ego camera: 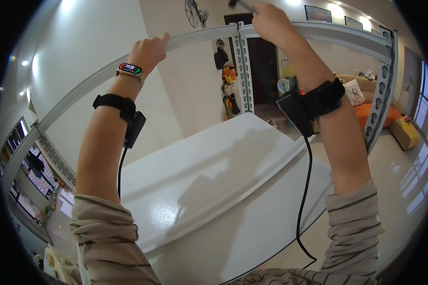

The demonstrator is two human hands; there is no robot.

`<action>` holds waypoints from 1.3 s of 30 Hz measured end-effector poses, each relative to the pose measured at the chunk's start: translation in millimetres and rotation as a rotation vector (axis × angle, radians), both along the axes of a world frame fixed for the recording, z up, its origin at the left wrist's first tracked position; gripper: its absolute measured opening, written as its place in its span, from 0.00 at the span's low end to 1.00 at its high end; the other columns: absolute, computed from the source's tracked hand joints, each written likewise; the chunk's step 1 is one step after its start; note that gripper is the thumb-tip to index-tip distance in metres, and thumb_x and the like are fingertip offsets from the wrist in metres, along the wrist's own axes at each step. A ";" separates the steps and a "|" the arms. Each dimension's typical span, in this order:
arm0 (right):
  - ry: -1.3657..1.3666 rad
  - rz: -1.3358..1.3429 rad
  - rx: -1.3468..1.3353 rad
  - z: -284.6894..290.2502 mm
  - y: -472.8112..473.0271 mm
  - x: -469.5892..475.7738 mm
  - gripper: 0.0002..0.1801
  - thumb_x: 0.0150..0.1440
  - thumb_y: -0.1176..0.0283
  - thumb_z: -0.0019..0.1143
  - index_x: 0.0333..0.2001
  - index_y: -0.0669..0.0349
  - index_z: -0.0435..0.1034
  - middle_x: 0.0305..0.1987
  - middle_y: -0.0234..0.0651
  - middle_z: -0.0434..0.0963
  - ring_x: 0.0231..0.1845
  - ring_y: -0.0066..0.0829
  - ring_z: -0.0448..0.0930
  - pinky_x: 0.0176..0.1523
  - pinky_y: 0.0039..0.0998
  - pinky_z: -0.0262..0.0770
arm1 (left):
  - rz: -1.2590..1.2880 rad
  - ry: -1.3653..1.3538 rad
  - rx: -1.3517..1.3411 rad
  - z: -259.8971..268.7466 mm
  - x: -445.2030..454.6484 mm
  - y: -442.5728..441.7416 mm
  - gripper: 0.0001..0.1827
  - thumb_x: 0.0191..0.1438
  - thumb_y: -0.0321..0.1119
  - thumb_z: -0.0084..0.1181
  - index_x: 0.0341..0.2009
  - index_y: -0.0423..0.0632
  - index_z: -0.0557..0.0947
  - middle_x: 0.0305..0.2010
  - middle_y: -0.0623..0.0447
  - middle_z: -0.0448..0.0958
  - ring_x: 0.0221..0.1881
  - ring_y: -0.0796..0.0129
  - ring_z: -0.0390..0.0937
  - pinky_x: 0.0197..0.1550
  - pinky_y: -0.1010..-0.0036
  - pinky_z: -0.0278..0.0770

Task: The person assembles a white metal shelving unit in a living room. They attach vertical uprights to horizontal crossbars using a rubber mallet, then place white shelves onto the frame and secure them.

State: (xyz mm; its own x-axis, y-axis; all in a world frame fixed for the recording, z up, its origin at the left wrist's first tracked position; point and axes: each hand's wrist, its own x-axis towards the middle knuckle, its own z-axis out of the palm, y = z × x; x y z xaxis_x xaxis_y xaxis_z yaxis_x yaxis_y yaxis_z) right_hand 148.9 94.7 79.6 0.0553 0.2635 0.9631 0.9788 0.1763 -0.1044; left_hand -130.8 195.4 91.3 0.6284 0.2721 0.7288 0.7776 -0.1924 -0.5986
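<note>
My left hand [148,53] grips the long grey metal beam [89,80] of a shelving frame, its index finger lying along the top edge. Raised above the frame's far corner, my right hand [273,23] is closed around the handle of a hammer [248,5]; the dark head is blurred and partly cut off by the upper picture edge. Below that hand stands a slotted corner post [243,71], where the left beam and another metal beam [342,35] meet. A white shelf panel [214,153] lies inside the frame, below both arms.
A second slotted post [380,92] rises at the right, and another slotted post [57,156] stands at the left. Behind the right side are a sofa [369,89] and a dark door [262,71]. A black cable [301,213] hangs from my right forearm.
</note>
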 end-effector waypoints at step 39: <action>-0.132 -0.355 -0.271 36.5 5.1 40.0 0.14 0.52 0.72 0.43 0.34 0.65 0.77 0.36 0.48 0.79 0.40 0.45 0.80 0.41 0.40 0.76 | 0.178 0.039 -0.583 39.0 23.1 -21.9 0.25 0.46 0.36 0.56 0.49 0.44 0.70 0.37 0.41 0.76 0.41 0.49 0.75 0.42 0.59 0.73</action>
